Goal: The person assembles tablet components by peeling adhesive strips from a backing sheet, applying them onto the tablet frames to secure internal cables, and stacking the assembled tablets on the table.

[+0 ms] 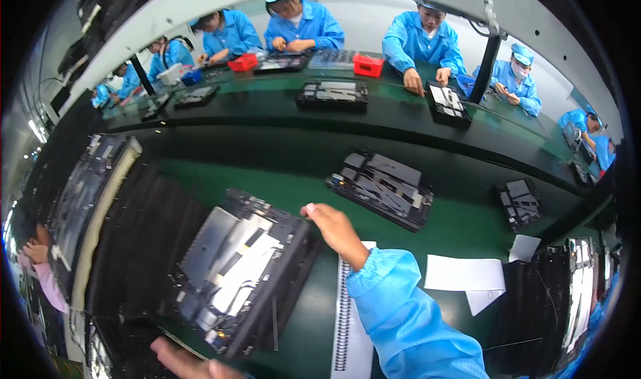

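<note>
An opened flat electronic device (257,255) with a black casing, silver panels and thin cables sits slanted in front of me, on or above a dark stack. At its far right corner is my right hand (336,233), fingers stretched out toward the left. Whether the fingertips touch the casing, I cannot tell. By the device's near edge, low in the picture, my left hand (193,363) is partly cut off and blurred, with its fingers apart and nothing seen in them. A spiral notebook (354,319) lies under my right forearm.
Stacks of similar devices stand at the left (90,185) and right (579,292). Another opened device (382,186) lies farther back on the green table (287,172). White paper (464,274) lies to the right. Several people in blue work across a raised dark conveyor (254,108).
</note>
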{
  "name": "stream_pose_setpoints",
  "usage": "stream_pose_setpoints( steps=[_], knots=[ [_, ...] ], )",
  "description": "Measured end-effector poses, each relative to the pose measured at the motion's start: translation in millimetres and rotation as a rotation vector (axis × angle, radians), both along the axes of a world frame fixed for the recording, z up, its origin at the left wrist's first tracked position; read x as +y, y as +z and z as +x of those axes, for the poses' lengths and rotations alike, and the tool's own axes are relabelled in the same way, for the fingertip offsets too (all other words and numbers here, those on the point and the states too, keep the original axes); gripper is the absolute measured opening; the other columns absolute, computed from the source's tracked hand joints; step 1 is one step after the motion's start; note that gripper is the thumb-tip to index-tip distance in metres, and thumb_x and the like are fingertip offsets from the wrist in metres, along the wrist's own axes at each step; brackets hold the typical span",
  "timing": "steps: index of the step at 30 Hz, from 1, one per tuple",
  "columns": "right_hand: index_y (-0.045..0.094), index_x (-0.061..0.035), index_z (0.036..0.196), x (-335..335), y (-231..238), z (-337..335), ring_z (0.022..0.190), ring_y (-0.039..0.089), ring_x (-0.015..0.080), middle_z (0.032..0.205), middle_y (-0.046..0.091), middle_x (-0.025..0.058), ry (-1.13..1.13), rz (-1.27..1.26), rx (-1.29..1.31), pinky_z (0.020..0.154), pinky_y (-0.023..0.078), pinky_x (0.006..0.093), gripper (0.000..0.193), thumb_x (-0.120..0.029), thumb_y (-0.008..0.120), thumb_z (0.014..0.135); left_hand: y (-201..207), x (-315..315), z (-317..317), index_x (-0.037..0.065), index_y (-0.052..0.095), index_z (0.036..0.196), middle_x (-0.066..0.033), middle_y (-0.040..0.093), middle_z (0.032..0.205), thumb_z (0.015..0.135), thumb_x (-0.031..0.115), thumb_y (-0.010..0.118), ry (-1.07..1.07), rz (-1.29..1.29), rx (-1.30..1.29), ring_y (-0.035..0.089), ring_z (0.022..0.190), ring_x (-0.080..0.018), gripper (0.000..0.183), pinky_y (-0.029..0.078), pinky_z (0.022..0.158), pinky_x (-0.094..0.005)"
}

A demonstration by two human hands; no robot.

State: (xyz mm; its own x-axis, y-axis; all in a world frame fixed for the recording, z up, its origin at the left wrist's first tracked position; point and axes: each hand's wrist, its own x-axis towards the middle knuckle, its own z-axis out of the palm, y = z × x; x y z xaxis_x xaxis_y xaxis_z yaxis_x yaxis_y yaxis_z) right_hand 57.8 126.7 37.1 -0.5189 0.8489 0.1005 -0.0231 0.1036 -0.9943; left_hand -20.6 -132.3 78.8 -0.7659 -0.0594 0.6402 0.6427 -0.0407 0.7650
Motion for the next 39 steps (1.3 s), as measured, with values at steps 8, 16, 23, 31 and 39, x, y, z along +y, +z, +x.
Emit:
stream_pose_setpoints(
  steps=[8,16,23,31,39],
  knots=[
    [0.063,0.0003,0.080,72.4,-35.3,180.9,0.074,0.057,0.0192,0.078,0.063,0.0096,-1.141,0.155,-0.045,0.070,0.044,0.0294,0.014,-0.012,0.056,0.077,-0.4,217.2,82.4,-0.001,0.055,0.103,-0.0186,0.056,0.104,0.073,0.003,0.057,-1.044,-0.345,0.001,0.053,0.101,-0.0331,0.030,0.039,0.090,-0.0379],
    [0.043,0.0156,0.112,83.9,-74.7,124.3,0.116,0.033,0.0399,0.120,0.041,0.0285,-0.982,0.330,-0.648,0.098,0.022,0.0475,0.071,-0.043,0.059,0.074,-103.9,346.6,3.0,-0.005,0.047,0.117,-0.0239,0.047,0.114,0.070,0.031,0.062,-0.439,-0.968,-0.018,0.044,0.106,-0.0358,0.061,0.031,0.095,-0.0424],
    [0.043,0.0075,0.117,63.2,-16.7,169.9,0.109,0.045,0.0274,0.116,0.047,0.0209,-0.834,-0.031,0.115,0.093,0.035,0.0343,0.058,-0.026,0.067,0.076,-30.5,292.6,45.4,-0.002,0.044,0.120,-0.0196,0.045,0.115,0.068,0.022,0.066,-0.470,-0.610,-0.012,0.039,0.104,-0.0345,0.062,0.027,0.093,-0.0437],
    [0.041,-0.0006,0.122,-75.9,38.0,286.7,0.096,0.055,0.0195,0.107,0.056,0.0118,-0.699,-0.215,0.384,0.089,0.041,0.0317,0.055,-0.007,0.063,0.072,-3.0,99.0,100.4,-0.008,0.025,0.129,-0.0251,0.036,0.125,0.071,0.014,0.065,-1.135,-0.404,-0.078,0.039,0.115,-0.0375,0.074,0.030,0.097,-0.0421],
    [0.043,0.0028,0.119,-127.6,-9.0,327.8,0.088,0.056,0.0159,0.104,0.057,0.0124,-0.655,-0.364,0.029,0.078,0.045,0.0273,0.053,-0.009,0.066,0.073,-49.7,-2.5,56.6,0.006,0.054,0.113,-0.0194,0.042,0.125,0.076,0.035,0.062,-1.251,-1.247,0.442,0.039,0.115,-0.0378,0.048,0.030,0.091,-0.0495]
  ],
)
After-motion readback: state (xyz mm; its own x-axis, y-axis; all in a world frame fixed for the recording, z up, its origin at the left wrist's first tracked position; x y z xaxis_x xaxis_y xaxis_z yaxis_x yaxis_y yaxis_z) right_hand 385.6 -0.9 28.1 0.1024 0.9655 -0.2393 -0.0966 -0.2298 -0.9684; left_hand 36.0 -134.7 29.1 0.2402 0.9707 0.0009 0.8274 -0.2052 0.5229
